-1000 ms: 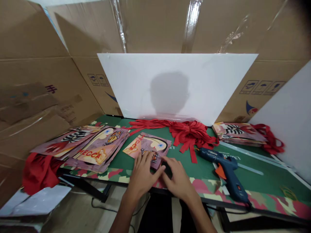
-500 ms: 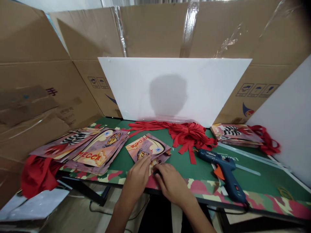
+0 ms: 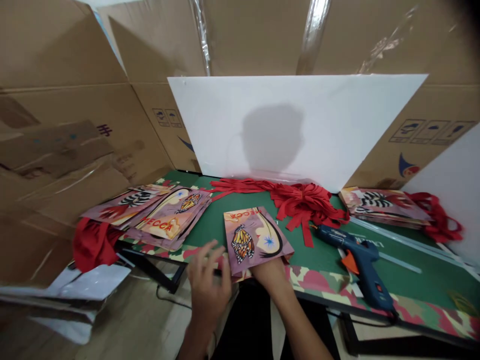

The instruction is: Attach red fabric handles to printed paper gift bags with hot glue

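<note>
A purple and orange paper bag (image 3: 258,235) with a butterfly and a face printed on it lies at the table's front edge, its open end towards me. My right hand (image 3: 268,272) reaches into or under the bag; its fingers are hidden by the paper. Just left of the bag, my left hand (image 3: 210,275) is raised with fingers spread and holds nothing. Printed bags (image 3: 165,215) lie stacked on the left, with red straps (image 3: 95,245) hanging over the edge. Bunched red ribbons (image 3: 307,202) lie behind the bag.
A blue glue gun (image 3: 360,265) rests on the green table (image 3: 420,290) at right, beside clear glue sticks (image 3: 405,240). More bags (image 3: 386,207) with red straps (image 3: 438,215) are at back right. A white board (image 3: 221,125) and cardboard walls (image 3: 255,40) enclose the table.
The bag has turned and now lies more upright. My right hand has moved into or under it. My left hand has let go and opened. The view has shifted slightly left.
</note>
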Demonstrator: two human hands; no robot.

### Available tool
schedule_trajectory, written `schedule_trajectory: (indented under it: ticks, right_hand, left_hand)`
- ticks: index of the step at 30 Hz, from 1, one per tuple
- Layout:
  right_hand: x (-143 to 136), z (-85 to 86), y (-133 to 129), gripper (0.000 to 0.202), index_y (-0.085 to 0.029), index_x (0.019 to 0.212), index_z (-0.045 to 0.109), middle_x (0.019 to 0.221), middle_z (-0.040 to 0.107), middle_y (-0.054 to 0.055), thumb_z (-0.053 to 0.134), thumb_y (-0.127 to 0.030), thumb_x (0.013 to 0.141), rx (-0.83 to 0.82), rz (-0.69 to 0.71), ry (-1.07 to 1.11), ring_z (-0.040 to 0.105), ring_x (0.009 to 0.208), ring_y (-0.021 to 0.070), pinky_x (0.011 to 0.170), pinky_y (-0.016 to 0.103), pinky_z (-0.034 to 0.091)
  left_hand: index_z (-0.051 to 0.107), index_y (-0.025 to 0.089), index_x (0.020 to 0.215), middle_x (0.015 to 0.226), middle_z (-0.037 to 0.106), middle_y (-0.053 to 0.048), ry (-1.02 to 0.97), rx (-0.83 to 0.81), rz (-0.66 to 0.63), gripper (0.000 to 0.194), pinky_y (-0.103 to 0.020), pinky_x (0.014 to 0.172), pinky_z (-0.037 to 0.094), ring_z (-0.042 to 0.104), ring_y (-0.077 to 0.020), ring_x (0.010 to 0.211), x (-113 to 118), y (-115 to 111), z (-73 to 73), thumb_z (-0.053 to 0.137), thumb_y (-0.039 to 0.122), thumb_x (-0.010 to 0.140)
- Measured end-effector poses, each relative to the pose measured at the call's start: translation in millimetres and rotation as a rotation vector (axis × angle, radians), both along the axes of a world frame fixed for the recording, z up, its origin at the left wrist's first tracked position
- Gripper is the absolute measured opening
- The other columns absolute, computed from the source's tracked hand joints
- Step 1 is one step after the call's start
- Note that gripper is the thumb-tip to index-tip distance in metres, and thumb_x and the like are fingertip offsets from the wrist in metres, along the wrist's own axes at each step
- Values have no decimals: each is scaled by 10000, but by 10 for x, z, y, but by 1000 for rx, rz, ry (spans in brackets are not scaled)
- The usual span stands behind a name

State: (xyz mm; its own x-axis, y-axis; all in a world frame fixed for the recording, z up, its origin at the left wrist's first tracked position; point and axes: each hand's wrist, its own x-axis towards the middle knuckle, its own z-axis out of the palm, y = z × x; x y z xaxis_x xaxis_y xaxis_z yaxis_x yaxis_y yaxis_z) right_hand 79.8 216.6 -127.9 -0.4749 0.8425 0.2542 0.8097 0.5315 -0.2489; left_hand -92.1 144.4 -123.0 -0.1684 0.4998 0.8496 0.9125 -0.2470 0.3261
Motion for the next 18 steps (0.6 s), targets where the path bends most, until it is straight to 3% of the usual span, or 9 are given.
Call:
schedule_trajectory:
  ticks: [1,2,3,5,8,10,12,15,18]
  right_hand:
    - [17,-21,0,380,-242,1442,725,1585,639,137,704,-284,1066,-10,13,3,614,1439,347,1236,541,490]
    - [31,-38,5,411,-244,1458,736,1603,637,134,673,-233,1052,-12,27,1,577,1493,359,1282,522,444]
    - [44,-53,14,460,-236,1481,736,1612,633,129,637,-194,1035,-8,40,2,542,1534,364,1314,501,407]
    - [64,-90,34,547,-211,1538,702,1619,622,122,581,-160,1007,18,67,11,499,1576,358,1343,486,368]
    - [76,-175,56,611,-210,1573,669,1613,625,106,553,-135,977,65,88,20,491,1587,337,1349,478,361]
    - [75,-237,61,599,-210,1562,679,1592,643,109,540,-138,984,80,76,14,508,1575,337,1348,486,363]
    - [72,-283,62,558,-193,1539,700,1567,663,127,523,-161,1011,83,56,10,526,1562,348,1345,504,366]
    - [67,-305,60,524,-177,1509,724,1540,682,149,529,-180,1023,90,51,-5,531,1556,367,1346,524,358]
    - [58,-299,57,544,-176,1533,704,1560,664,159,537,-176,1016,112,44,-41,522,1559,383,1349,555,341]
  left_hand:
    - [703,208,1214,1386,688,-171,-130,-48,157,204,-551,1163,502,656,-333,1310,-203,78,-4,659,278,1026]
    - [681,185,1265,1435,647,-206,-269,-92,335,318,-608,1198,466,594,-383,1397,-428,165,2,669,358,999]
    - [620,108,1366,1457,600,-284,-338,-96,434,476,-687,1195,434,537,-449,1444,-659,249,15,652,379,976]
    - [513,-7,1484,1476,549,-365,-384,-118,514,706,-760,1206,373,473,-518,1483,-1074,373,57,670,400,928]
    - [538,4,1517,1618,450,-368,-325,-221,522,850,-743,1279,287,365,-550,1570,-1416,411,121,766,500,865]
    - [617,67,1497,1663,456,-322,-160,-397,448,759,-733,1276,310,345,-545,1595,-1440,374,146,763,504,894]
    - [705,134,1441,1619,559,-264,10,-542,361,544,-723,1241,370,414,-518,1568,-1347,326,157,695,392,962]
    - [792,238,1351,1510,696,-158,109,-574,288,425,-654,1220,424,538,-437,1493,-1075,265,168,619,186,966]
    - [810,308,1331,1473,732,-95,166,-542,209,448,-599,1156,487,592,-396,1430,-737,224,203,628,144,956]
